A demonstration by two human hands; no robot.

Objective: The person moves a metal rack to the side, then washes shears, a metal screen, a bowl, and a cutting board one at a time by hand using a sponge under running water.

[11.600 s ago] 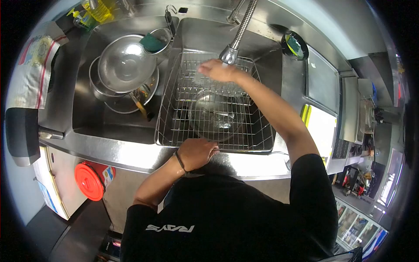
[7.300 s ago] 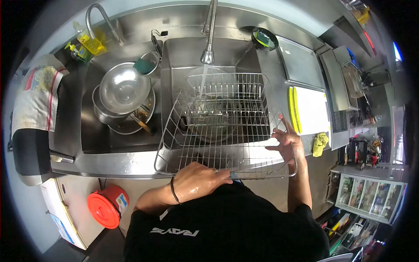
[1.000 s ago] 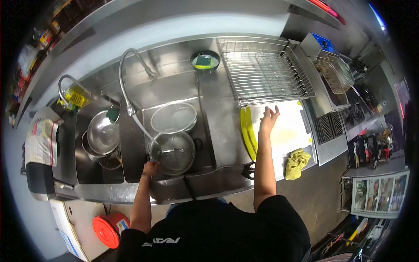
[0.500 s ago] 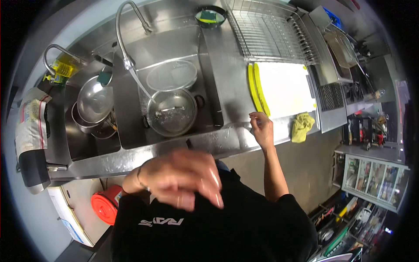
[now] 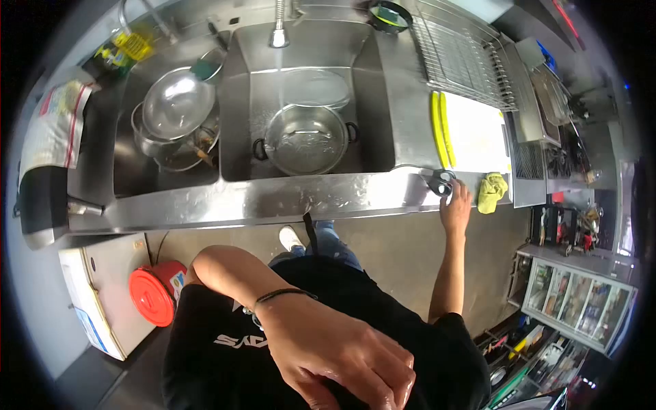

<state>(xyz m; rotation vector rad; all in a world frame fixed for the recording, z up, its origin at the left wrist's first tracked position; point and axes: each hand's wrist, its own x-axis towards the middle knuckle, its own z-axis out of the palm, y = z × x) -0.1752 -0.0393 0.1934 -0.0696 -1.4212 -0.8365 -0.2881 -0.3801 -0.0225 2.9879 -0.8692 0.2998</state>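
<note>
My left hand (image 5: pixel 342 355) is raised close to the camera in front of my chest, wet, with its fingers bent and parted from the thumb. Nothing shows in it, though the fingertips are partly hidden. At the counter's front edge, my right hand (image 5: pixel 456 208) has its fingers closed on a small black object (image 5: pixel 441 183) with a shiny round part, whose kind I cannot make out. Beside that hand lie a yellow-green cloth (image 5: pixel 492 193) and a white cutting board (image 5: pixel 475 140) with yellow edges. A two-handled pot (image 5: pixel 305 140) sits in the right-hand basin.
Water falls from the tap (image 5: pixel 279 37) into the basin. A round translucent lid-like piece (image 5: pixel 316 87) leans behind the pot. The left basin holds a metal bowl (image 5: pixel 179 102) and other pans. A wire dish rack (image 5: pixel 465 58) stands behind the board; a red bucket (image 5: pixel 152 297) is below.
My left hand has moved lower and to the right, closer to the camera. My right hand has shifted right along the counter edge, and the black object now shows at its fingers. The view has tilted.
</note>
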